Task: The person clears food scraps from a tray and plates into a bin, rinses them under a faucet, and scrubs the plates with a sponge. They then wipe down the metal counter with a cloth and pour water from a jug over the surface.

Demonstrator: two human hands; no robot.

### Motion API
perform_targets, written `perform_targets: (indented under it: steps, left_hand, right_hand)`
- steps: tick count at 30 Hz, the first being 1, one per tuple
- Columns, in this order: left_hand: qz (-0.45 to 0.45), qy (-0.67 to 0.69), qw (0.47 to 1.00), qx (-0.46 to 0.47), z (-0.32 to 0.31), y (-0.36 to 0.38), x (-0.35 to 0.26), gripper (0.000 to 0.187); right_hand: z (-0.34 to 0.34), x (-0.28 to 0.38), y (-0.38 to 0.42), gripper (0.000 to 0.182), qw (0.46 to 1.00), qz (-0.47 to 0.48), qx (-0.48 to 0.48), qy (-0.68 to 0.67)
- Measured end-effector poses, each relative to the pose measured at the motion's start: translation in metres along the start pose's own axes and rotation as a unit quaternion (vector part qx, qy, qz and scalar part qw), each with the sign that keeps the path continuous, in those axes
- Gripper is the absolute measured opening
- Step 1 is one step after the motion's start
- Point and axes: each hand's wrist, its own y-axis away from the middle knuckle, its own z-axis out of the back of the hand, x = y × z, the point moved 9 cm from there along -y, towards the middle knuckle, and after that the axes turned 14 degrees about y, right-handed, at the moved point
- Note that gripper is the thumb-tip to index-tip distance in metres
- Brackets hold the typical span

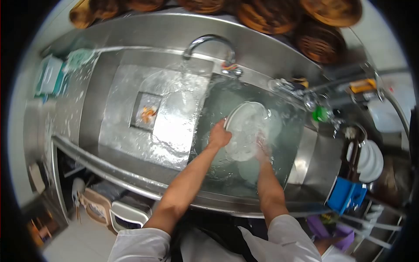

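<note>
My left hand (220,134) is closed on the left rim of a white plate (239,131) that is partly under water in the right basin. My right hand (262,150) reaches into the water over the right part of this plate. Its fingers are blurred and partly hidden by splashing water, so what they hold, if anything, does not show. More pale dishes (249,172) lie below the surface under and beside the plate.
The chrome faucet (214,39) arches over the left basin (131,78), whose drain (148,114) holds orange scraps. Round wooden boards (266,15) line the back. White plates (371,161) stand at right near a blue container (347,194). A teal box (50,76) sits at left.
</note>
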Motion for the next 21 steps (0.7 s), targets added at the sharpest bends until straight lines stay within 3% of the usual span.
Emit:
perform_targets:
  steps: [1, 2, 3, 4, 6, 9, 11, 14, 16, 18, 19, 21]
  left_hand:
    - [-0.012, -0.003, 0.999, -0.048, 0.003, -0.002, 0.012, 0.058]
    - [-0.057, 0.015, 0.997, -0.052, -0.001, -0.005, 0.022, 0.059]
    - [-0.101, 0.027, 0.993, -0.055, 0.005, -0.006, 0.028, 0.062]
    - [-0.087, 0.016, 0.993, -0.077, 0.028, 0.003, 0.026, 0.062]
    - [-0.002, -0.018, 1.0, 0.017, 0.041, 0.032, -0.001, 0.063]
    - [-0.076, 0.095, 0.992, 0.034, 0.074, 0.093, -0.017, 0.058]
    - [-0.051, 0.146, 0.988, 0.023, 0.09, 0.14, -0.002, 0.054]
    - [-0.065, 0.176, 0.981, -0.041, 0.118, 0.203, 0.014, 0.047]
    - [-0.115, 0.056, 0.977, -0.168, 0.154, 0.249, 0.009, 0.039]
    - [-0.17, 0.044, 0.958, -0.228, 0.17, 0.279, 0.009, 0.03]
    - [-0.221, 0.043, 0.942, -0.25, 0.175, 0.292, 0.003, 0.027]
    - [-0.265, 0.033, 0.921, -0.282, 0.182, 0.313, -0.001, 0.03]
  right_hand:
    - [0.013, -0.023, -0.019, 0.053, 0.959, -0.007, -0.017, 0.282]
    - [0.026, -0.046, -0.037, 0.05, 0.875, -0.021, -0.031, 0.482]
    - [0.026, -0.027, -0.025, 0.051, 0.84, -0.009, -0.057, 0.54]
    - [0.02, -0.007, -0.013, 0.051, 0.835, 0.011, -0.07, 0.545]
    - [0.007, 0.015, -0.002, 0.052, 0.814, 0.036, -0.091, 0.573]
    - [-0.008, 0.04, 0.007, 0.053, 0.784, 0.085, -0.114, 0.605]
    - [-0.016, 0.052, 0.007, 0.054, 0.758, 0.11, -0.092, 0.636]
    - [-0.033, 0.073, 0.008, 0.056, 0.647, 0.168, -0.036, 0.743]
    - [-0.046, 0.086, 0.02, 0.058, 0.589, 0.242, -0.055, 0.769]
    - [-0.043, 0.088, 0.017, 0.056, 0.689, 0.296, -0.094, 0.655]
    - [-0.039, 0.073, -0.002, 0.059, 0.846, 0.132, -0.059, 0.514]
    - [-0.061, 0.091, 0.004, 0.058, 0.835, 0.074, 0.021, 0.545]
